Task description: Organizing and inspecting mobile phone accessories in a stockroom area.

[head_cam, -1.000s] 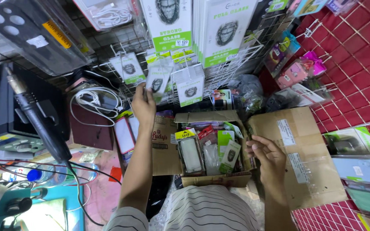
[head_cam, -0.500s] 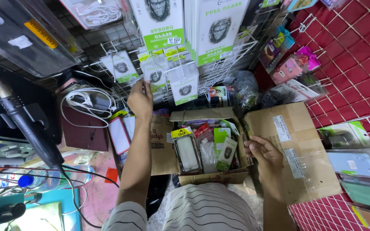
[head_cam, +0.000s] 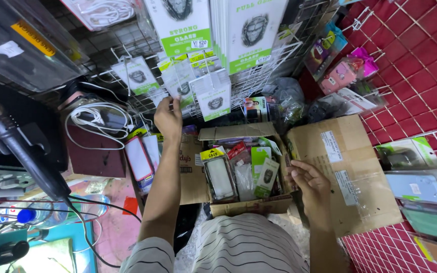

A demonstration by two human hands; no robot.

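Left hand [head_cam: 168,117] pinches a hanging screen-protector packet [head_cam: 182,83] on the wire rack [head_cam: 127,96]: light, stiff card, glass likely fragile; best held by its edge. Right hand [head_cam: 309,179], fingers curled, grips the cardboard box [head_cam: 249,205] wall, beside packaged phone cases [head_cam: 220,177].

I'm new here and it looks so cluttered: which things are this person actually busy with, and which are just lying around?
In use:
left hand on a small hanging packet on the wire rack
right hand at the edge of the open cardboard box of packaged accessories

Lying about:
coiled white cable
pink packets
black handheld tool
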